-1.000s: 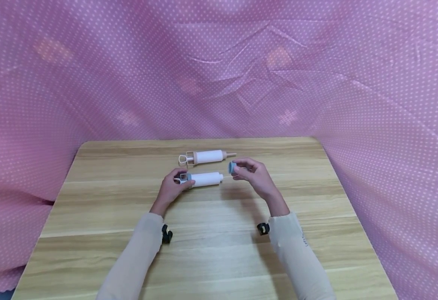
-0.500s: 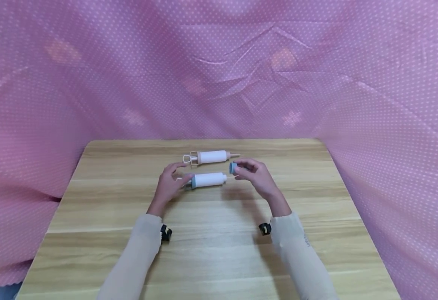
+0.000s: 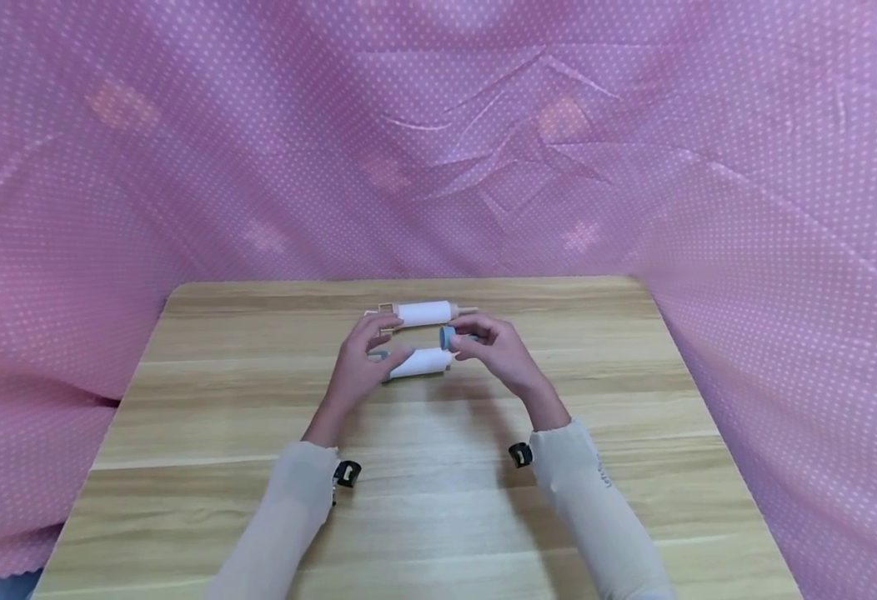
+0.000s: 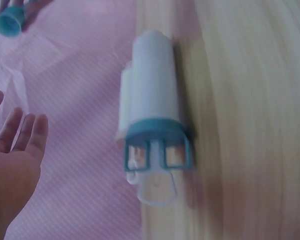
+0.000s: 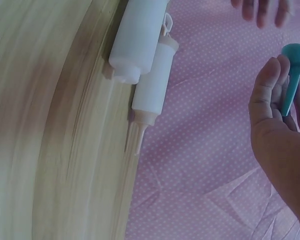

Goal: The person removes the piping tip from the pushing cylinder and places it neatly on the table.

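Note:
My right hand (image 3: 504, 354) pinches a teal nozzle cap (image 3: 447, 337) with a wide round collar and a thin tapered spout (image 5: 291, 92), held above the table. My left hand (image 3: 359, 365) has its fingers spread and nothing in them, hovering over the handle end of a white syringe (image 3: 422, 362). That syringe lies on its side with a teal flange (image 4: 155, 131), square finger loops and a pale pull ring (image 4: 157, 192). Its front end (image 5: 126, 72) is a bare stub. Behind it lies a second white syringe (image 3: 425, 313) with peach fittings and a peach nozzle (image 5: 141, 127) attached.
Everything lies on a light wood-grain table (image 3: 423, 517). Pink dotted cloth (image 3: 438, 167) hangs behind the table and along its sides. Black camera mounts (image 3: 348, 473) sit at both sleeve cuffs.
My left hand has let go of the teal-flanged syringe and moved right, toward the right hand. My right hand has shifted slightly left with the nozzle cap.

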A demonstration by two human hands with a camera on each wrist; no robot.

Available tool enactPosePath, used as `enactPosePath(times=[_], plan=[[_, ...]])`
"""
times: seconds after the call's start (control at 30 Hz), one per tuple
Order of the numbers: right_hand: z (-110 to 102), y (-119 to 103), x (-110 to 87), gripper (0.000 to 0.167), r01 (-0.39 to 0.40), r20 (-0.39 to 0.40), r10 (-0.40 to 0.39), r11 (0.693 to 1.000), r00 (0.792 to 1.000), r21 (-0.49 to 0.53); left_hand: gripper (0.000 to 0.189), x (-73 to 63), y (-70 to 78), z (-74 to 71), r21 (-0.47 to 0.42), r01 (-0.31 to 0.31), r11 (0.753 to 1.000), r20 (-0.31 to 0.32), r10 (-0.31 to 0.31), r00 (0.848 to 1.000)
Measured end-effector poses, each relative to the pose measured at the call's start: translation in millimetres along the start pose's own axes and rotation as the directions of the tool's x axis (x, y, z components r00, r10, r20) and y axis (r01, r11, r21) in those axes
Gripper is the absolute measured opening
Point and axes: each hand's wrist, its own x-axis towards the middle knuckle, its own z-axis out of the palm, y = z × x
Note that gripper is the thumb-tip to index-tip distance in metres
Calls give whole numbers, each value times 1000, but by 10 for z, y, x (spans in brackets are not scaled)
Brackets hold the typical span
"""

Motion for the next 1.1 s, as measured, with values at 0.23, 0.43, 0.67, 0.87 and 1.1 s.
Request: enactPosePath(times=[0.23, 0.43, 0.67, 0.87, 1.1], plan=[[93, -18, -33, 30, 16, 15, -16, 1000, 1000, 4, 45, -32, 208, 135, -92, -28, 995, 53, 33, 998], [160, -49, -57, 28, 11, 32, -11, 1000, 999, 0, 40, -46, 333, 229, -158, -64, 985, 70, 76, 995], [209, -81, -71, 27, 30, 37, -30, 1000, 999, -6, 35, -73, 277, 248, -205, -105, 973, 62, 119, 991], [209, -99, -69, 27, 48, 46, -48, 999, 998, 0, 34, -67, 313, 238, -224, -110, 968, 64, 127, 990], [189, -76, -69, 28, 49, 62, -50, 999, 997, 22, 35, -69, 318, 243, -228, -90, 969, 74, 109, 991]])
